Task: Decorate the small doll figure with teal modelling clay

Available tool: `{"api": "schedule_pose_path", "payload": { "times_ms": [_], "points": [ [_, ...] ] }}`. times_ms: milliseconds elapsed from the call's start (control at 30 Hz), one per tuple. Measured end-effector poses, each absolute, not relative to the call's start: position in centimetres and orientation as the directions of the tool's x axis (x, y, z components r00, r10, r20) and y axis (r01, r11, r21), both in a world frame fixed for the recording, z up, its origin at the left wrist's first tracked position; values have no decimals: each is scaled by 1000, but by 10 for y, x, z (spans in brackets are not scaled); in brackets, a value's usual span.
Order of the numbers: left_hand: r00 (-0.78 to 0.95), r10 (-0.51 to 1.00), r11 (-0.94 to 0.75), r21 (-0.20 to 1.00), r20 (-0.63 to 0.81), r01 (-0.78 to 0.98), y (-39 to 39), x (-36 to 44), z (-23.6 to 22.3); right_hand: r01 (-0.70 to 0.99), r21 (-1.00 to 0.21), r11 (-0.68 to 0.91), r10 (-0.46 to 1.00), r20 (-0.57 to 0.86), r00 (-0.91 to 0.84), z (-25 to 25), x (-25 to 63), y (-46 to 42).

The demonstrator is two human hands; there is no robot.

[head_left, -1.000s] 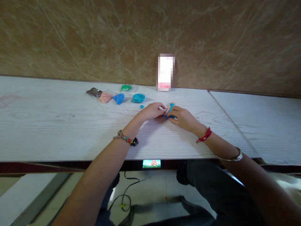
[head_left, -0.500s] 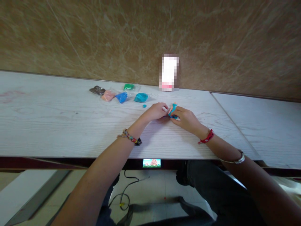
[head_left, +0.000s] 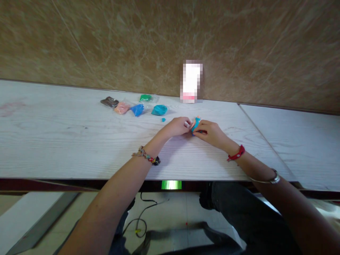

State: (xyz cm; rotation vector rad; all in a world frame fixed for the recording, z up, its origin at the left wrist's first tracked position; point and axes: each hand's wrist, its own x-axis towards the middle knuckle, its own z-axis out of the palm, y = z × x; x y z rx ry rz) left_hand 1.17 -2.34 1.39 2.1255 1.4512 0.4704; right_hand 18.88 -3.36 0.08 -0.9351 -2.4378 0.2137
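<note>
A small clay figure, turquoise with peach parts and a darker blue bit at its lower end, stands or lies on the white table between my hands. My left hand is at its left side, fingers curled and pressed against the peach edge. On the other side my right hand pinches the turquoise part with thumb and fingertips. Fingers hide part of the figure. A small turquoise lump of clay lies left of my left hand, close to a bag of turquoise clay.
Further left lie bags of blue clay, peach clay, green clay and dark clay. A blurred-out upright object leans on the marbled wall. A small lit screen shows below the table's front edge.
My right hand has shifted slightly, and its fingers have drawn closer together at the figure's lower right. My left hand stays almost in place. The small screen's picture has turned green.
</note>
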Motion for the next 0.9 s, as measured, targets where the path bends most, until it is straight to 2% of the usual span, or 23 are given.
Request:
{"api": "schedule_pose_path", "payload": {
  "times_ms": [200, 267, 333, 400, 500, 600, 767, 900],
  "points": [
    [339, 940, -241, 660, -23, 712, -24, 12, 15, 524, -442, 728, 683, 396, -614, 2, 185, -36],
    [319, 947, -225, 672, -18, 705, -25, 12, 17, 556, -483, 676, 735, 394, -552, 4, 186, -34],
    [284, 959, -203, 678, -10, 707, -25, 12, 18, 639, -537, 551, 833, 393, -389, 6, 190, -27],
    [262, 965, -193, 683, 2, 704, -24, 13, 17, 715, -600, 358, 922, 346, -171, 8, 194, -17],
    [292, 956, -227, 681, 21, 696, -21, 14, 12, 761, -637, 122, 988, 153, -30, 12, 198, -3],
    [330, 943, -275, 676, 50, 683, -17, 14, 5, 788, -613, 53, 998, 19, -52, 17, 195, 5],
    [345, 937, -290, 671, 54, 682, -18, 14, 4, 797, -602, 51, 992, -62, -110, 26, 180, 13],
    [316, 948, -268, 632, 38, 728, -21, 15, 7, 714, -700, -1, 987, -117, -114, 26, 169, 19]
  ]
}}
